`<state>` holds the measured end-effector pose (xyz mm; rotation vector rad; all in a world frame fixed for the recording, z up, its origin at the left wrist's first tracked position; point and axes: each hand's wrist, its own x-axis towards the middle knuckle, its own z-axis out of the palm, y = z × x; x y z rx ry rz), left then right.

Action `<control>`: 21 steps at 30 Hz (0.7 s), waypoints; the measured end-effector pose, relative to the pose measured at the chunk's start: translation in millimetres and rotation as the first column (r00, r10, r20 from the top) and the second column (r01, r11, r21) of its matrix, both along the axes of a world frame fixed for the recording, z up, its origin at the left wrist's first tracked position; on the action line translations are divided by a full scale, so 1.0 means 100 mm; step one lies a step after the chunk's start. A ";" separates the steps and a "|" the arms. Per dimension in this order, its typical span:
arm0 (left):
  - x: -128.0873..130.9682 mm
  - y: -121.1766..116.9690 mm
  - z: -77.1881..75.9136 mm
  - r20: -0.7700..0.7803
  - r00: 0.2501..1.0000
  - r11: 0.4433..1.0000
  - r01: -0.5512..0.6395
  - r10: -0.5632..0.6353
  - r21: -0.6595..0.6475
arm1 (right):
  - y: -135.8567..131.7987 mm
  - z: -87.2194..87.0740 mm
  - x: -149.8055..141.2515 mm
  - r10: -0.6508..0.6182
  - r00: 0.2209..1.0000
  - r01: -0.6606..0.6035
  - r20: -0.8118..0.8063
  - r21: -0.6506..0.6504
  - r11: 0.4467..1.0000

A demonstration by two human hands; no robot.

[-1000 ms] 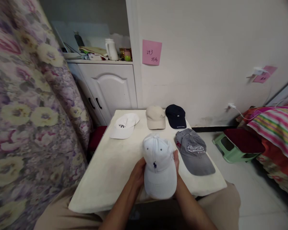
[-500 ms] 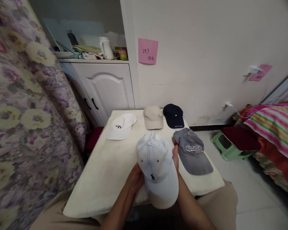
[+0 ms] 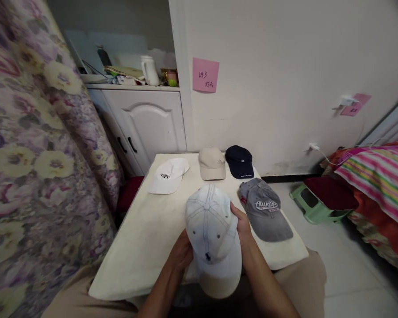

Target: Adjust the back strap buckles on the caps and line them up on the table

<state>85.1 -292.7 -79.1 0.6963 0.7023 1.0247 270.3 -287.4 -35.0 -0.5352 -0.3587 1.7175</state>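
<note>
Between my two hands is a pale blue baseball cap (image 3: pixel 212 234) with a small dark emblem, its brim pointing down toward me. My left hand (image 3: pixel 183 251) grips its left side, the fingers partly hidden beneath it. On the right side my right hand (image 3: pixel 243 223) holds the cap with the thumb along the crown. Just right of that hand lies a grey cap (image 3: pixel 267 212) with white lettering. Farther back on the cream-covered table (image 3: pixel 139 247) rest a white cap (image 3: pixel 169 175), a beige cap (image 3: pixel 212 164) and a navy cap (image 3: pixel 239 161).
A white cabinet (image 3: pixel 152 128) and a wall stand behind the table. The floral curtain (image 3: pixel 49 176) hangs at left. At right are a green stool (image 3: pixel 313 203) with a dark red top and a bed with a striped cover (image 3: pixel 378 172).
The pale blue cap has shifted slightly left and toward me, turning a little. My right hand has come more into view on its side. The other caps stay in place on the table.
</note>
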 end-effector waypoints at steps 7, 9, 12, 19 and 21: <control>0.02 -0.02 0.04 0.002 1.000 1.000 0.004 -0.004 -0.021 | 0.05 -0.04 0.11 -0.123 0.985 0.119 -0.117 -0.043 0.992; 0.02 -0.02 0.03 0.003 1.000 1.000 -0.006 0.006 -0.015 | 0.07 -0.03 0.14 -0.109 0.988 0.105 -0.111 -0.039 0.994; 0.01 -0.01 0.02 -0.013 0.999 0.999 -0.036 0.036 -0.005 | 0.10 -0.02 0.14 -0.087 0.989 0.081 -0.116 -0.055 0.995; 0.00 -0.01 0.00 0.046 0.998 0.999 -0.030 0.032 -0.038 | 0.11 -0.02 0.11 -0.105 0.982 0.094 -0.157 -0.075 0.993; 0.00 -0.02 -0.01 0.082 0.996 0.999 -0.018 0.022 -0.049 | 0.10 -0.03 0.12 -0.073 0.981 0.062 -0.179 -0.069 0.996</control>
